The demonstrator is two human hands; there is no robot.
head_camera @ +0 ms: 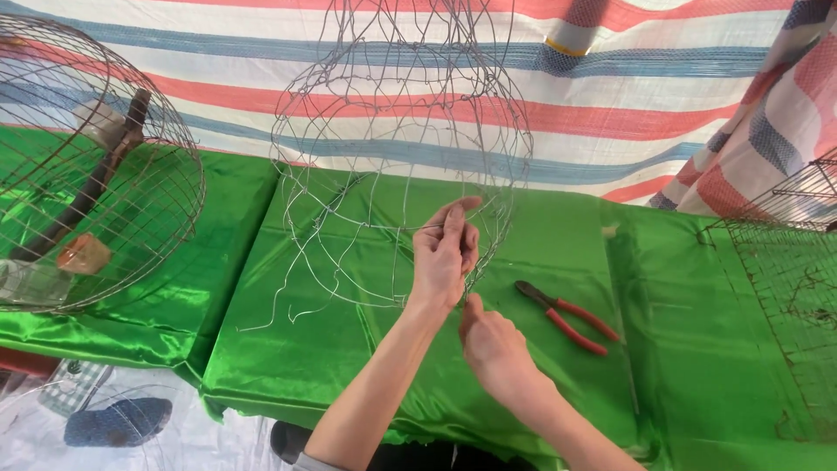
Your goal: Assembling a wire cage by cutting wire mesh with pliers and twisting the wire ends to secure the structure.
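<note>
- Green shiny cloth [349,349] covers the table across the middle and bottom of the frame.
- Thin wire net [397,166] hangs in the upper middle, shaped like a round basket, with loose wire ends at its lower left.
- Left hand [443,257] is in the middle, fingers pressed together, pinching a wire at the net's lower edge.
- Right hand [495,349] is just below it, thumb up, touching a wire; I cannot tell how its other fingers sit.
- Red pliers [567,316] lie on the cloth, right of the hands.
- Round cage [91,166] sits at the left.
- Flat wire grid [798,288] lies at the right.
- Striped sheet [610,96] hangs behind.
</note>
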